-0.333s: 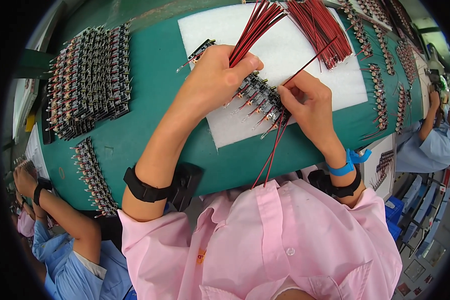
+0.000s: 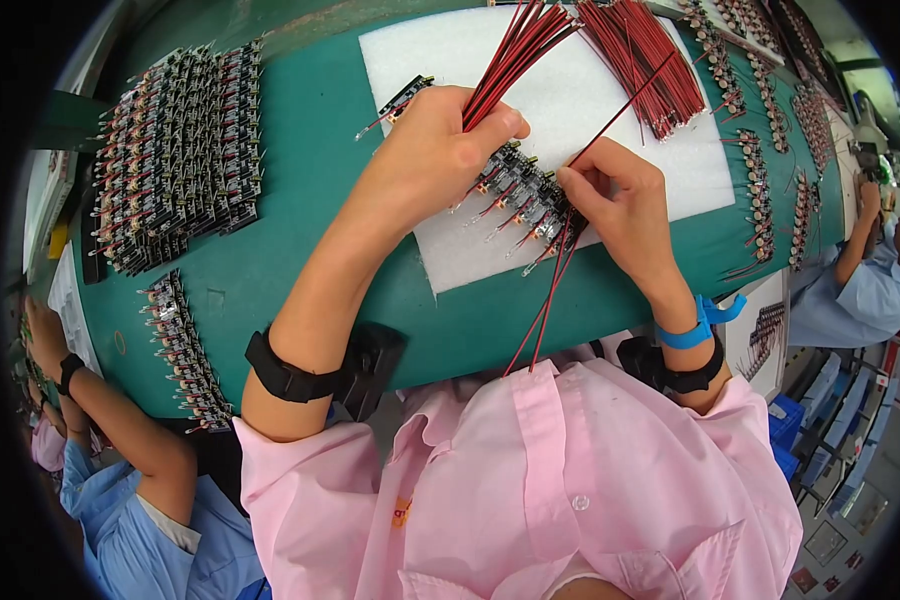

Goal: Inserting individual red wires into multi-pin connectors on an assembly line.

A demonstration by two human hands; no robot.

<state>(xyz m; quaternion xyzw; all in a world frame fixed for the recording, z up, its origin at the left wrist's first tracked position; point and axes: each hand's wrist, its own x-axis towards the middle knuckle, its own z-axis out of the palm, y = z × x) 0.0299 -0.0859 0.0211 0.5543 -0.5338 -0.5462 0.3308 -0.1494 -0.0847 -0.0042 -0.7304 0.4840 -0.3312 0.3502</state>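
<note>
My left hand (image 2: 440, 150) is closed round a bundle of red and black wires (image 2: 515, 60), whose long ends fan out toward the far side. It rests over a row of small black circuit boards (image 2: 520, 190) lying on a white foam sheet (image 2: 400, 55). My right hand (image 2: 620, 195) pinches a single red-black wire (image 2: 625, 110) at the right end of that row. Two wires (image 2: 545, 310) trail from the row's near end toward my pink shirt. Small clear bulbs on red leads stick out along the row's near side. The fingertips hide the pinched wire's end.
More red-black wires (image 2: 645, 75) lie on the foam at the back. A large stack of circuit boards (image 2: 180, 150) stands at left, with a shorter row (image 2: 185, 355) nearer. Other board rows (image 2: 755, 195) lie at right on the green mat (image 2: 320, 180). People in blue work at both sides.
My hands stay nearly in place; the wire in my right hand sits slightly more upright. At left, the other person's hand has moved slightly downward.
</note>
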